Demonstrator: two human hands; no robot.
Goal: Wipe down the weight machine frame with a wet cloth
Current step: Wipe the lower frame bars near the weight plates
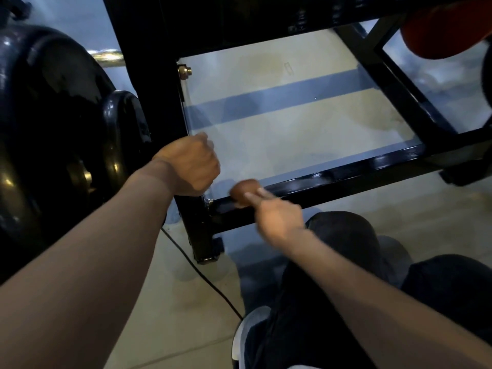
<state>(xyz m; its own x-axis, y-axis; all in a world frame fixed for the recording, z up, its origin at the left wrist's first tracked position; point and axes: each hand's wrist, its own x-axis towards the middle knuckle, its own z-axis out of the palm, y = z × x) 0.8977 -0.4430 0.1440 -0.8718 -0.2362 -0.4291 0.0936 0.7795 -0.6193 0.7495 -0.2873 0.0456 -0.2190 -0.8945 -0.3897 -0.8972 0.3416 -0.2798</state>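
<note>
The left hand (190, 166) was curled around the upright post of the glossy black steel frame (346, 173), gripping it. The right hand (277, 217), blurred, pinched a small bunched brown cloth (243, 191) against the frame's low horizontal bar near the corner. Round black weight plates (53, 123) hung just left of the post.
</note>
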